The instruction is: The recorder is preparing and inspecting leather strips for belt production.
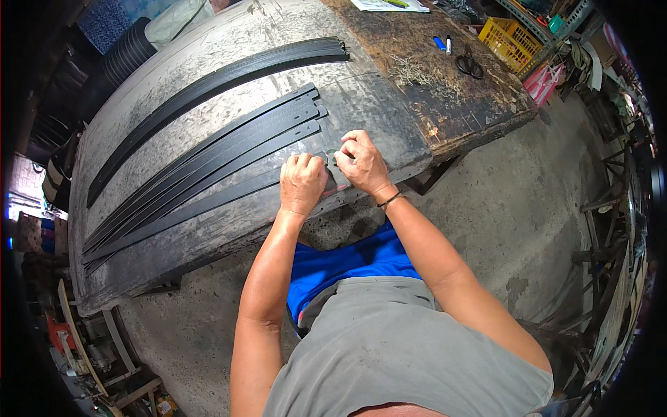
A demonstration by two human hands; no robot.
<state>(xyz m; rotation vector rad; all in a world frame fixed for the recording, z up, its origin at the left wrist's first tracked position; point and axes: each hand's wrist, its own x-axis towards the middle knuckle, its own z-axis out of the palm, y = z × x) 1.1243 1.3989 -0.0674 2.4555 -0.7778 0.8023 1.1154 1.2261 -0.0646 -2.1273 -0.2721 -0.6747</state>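
Our left hand is closed on a long black strip near its right end, at the front edge of the table. Our right hand is just beside it, fingers curled in and thumb pressed against them; we cannot tell what they pinch. A small dark piece shows between the 2 hands, too covered to make out. A thin dark band circles our right wrist.

From our left hand the strip runs left across the table. Behind it, a loose fan of black strips spreads at the right and gathers at the left, with slots near some ends. Farther back lies a tight, thick bundle of black strips.

The tabletop here is pale grey, scuffed and smeared dark. At the right it meets a brown, stained wooden board, where we see a tangle of pale fibres, black scissors, a white marker and a blue object. Papers lie at the far edge.

Beyond, a yellow crate stands near a pink bag, above a stained concrete floor.
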